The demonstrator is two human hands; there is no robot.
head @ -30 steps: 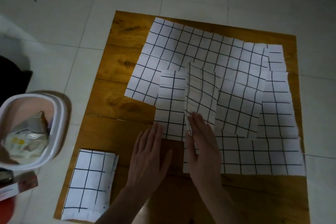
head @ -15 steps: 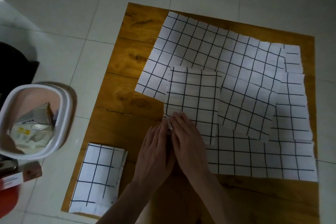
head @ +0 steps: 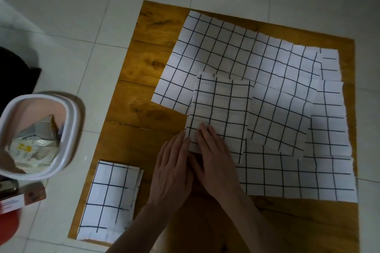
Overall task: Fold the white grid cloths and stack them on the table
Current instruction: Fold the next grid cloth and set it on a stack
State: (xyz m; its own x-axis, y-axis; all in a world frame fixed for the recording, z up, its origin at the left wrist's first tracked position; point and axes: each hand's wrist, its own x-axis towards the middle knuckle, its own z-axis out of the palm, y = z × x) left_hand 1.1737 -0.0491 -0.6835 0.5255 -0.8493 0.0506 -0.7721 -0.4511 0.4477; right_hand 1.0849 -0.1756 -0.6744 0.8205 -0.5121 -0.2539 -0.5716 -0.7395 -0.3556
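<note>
A folded white grid cloth [head: 222,111] lies near the middle of the wooden table [head: 139,96], on top of larger unfolded grid cloths [head: 236,47]. My right hand [head: 216,162] lies flat on the folded cloth's near left corner with straight fingers. Beside it, my left hand [head: 172,168] is also flat, its fingertips touching the cloth's near left edge. A finished stack of folded grid cloths [head: 111,201] sits at the table's near left corner.
A white bin [head: 70,129] holding crumpled packaging stands on the tiled floor left of the table. A box [head: 22,197] and something red lie at the lower left. More spread cloths [head: 329,150] cover the table's right side.
The upright flap of the middle cloth has been laid over to the right, giving a flat folded rectangle. Both hands moved together onto its near left corner. The camera view shifted left.
</note>
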